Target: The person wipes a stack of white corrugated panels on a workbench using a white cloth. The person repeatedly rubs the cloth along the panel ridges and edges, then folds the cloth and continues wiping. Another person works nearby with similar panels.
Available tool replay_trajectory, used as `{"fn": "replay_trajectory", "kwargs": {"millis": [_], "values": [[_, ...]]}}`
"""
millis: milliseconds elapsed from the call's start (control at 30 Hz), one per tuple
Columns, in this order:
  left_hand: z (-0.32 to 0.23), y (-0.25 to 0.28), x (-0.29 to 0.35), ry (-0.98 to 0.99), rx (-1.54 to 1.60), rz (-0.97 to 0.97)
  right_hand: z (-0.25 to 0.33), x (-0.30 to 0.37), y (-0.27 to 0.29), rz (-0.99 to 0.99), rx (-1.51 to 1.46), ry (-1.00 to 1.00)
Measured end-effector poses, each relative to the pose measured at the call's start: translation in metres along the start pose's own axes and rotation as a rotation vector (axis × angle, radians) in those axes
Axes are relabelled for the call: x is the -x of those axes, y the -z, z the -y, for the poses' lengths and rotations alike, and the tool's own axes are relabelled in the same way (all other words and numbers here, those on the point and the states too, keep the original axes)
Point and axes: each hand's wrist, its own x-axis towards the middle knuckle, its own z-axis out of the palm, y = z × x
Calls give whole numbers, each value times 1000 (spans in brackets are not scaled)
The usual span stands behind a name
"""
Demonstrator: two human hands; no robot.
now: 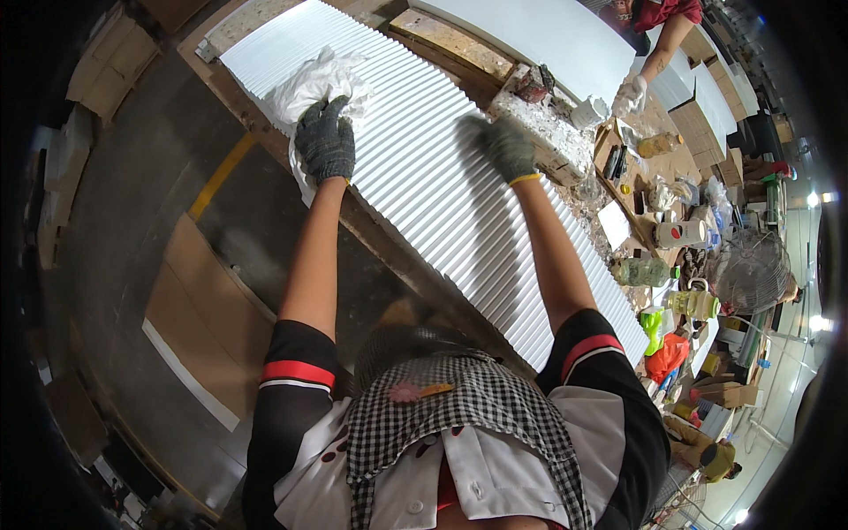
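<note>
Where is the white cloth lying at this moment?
In the head view, the white cloth is bunched at the upper left, on the far end of the white ribbed panel, under the gloved left hand.
</note>
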Motion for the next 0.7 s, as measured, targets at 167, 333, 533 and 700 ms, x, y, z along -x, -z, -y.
{"fn": "replay_trajectory", "kwargs": {"millis": [167, 333, 533, 700], "values": [[2, -1, -1, 12, 2, 16, -15, -18, 18, -174, 674, 56], [-2, -2, 0, 35, 56, -14, 73, 80, -101, 133, 529, 0], [29, 3, -2, 114, 567, -61, 89, 98, -133, 166, 476, 568], [75, 13, 55, 374, 543, -507, 27, -22, -24, 118, 359, 114]]}}
